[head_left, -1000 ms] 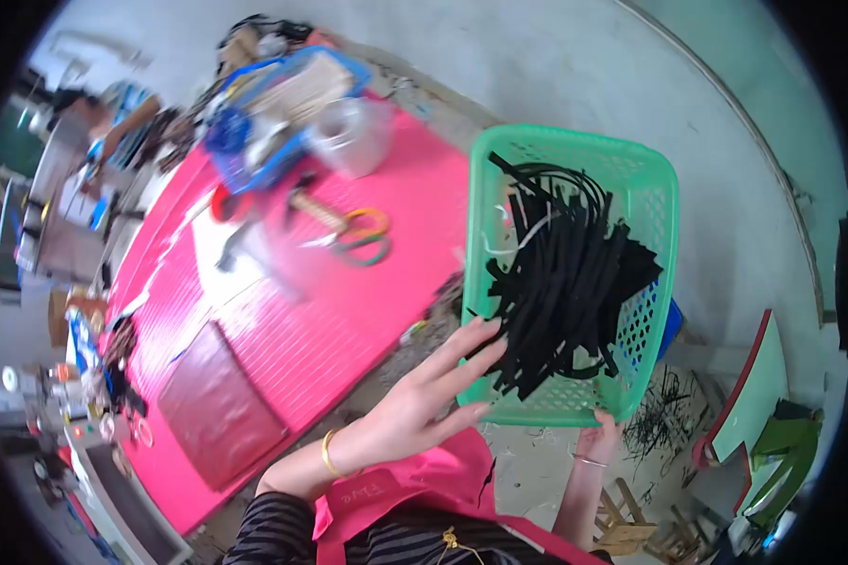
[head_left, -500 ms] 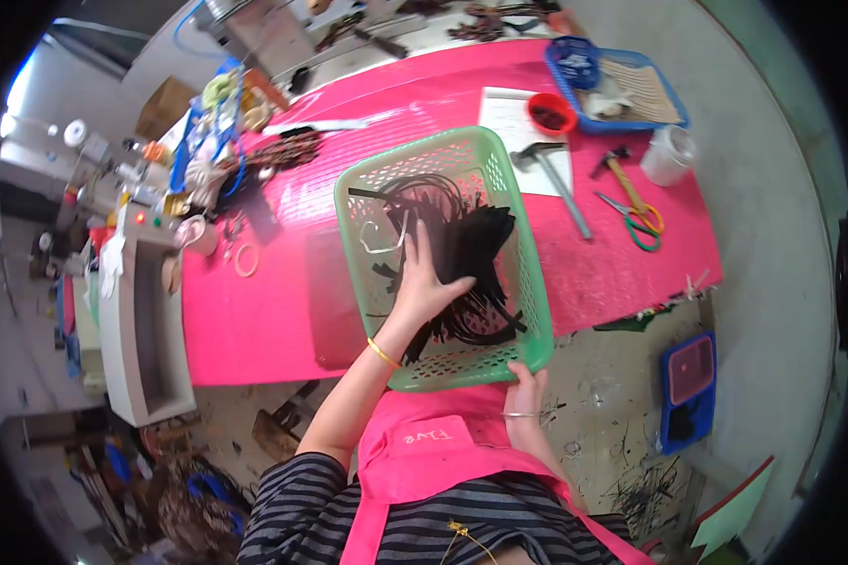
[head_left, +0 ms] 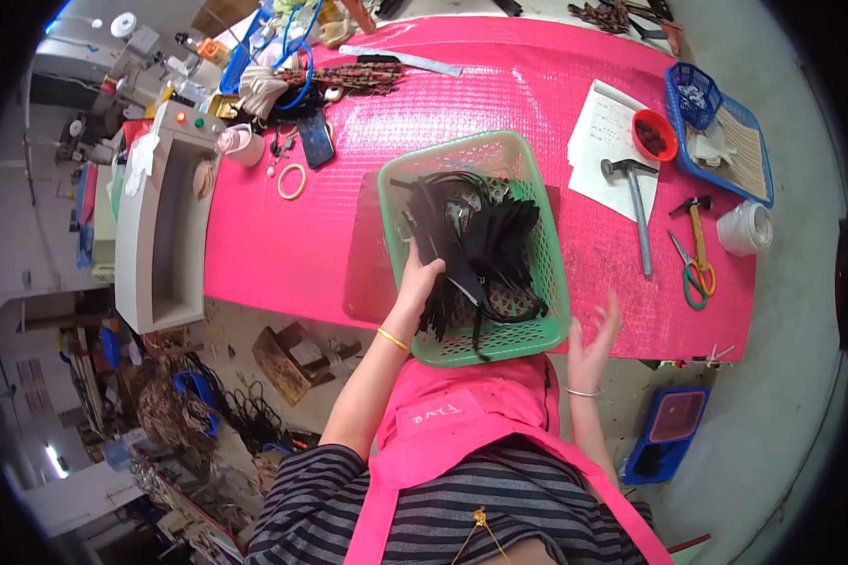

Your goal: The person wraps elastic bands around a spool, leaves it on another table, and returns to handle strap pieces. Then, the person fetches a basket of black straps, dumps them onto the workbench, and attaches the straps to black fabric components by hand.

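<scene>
A green plastic basket (head_left: 554, 282) rests near the front edge of the pink table, partly over a dark red mat (head_left: 366, 273). Black strips (head_left: 504, 245) lie bunched inside it. My left hand (head_left: 419, 281) reaches over the basket's left side, with thumb and fingers closed round part of the black strips. To the right of the basket is my right hand (head_left: 595, 341), off the rim, fingers apart, holding nothing and slightly blurred.
On the pink table (head_left: 283, 235), a hammer (head_left: 639, 212), scissors (head_left: 693, 273), a red bowl (head_left: 654, 135), paper (head_left: 598, 141) and a blue tray (head_left: 768, 169) lie right. A phone (head_left: 317, 139) and tape ring (head_left: 292, 181) are left. A grey machine (head_left: 165, 235) stands far left.
The view has swung from the wall to the table, and the basket is now over the table. My right hand has let go of the rim. My left hand has closed on strips.
</scene>
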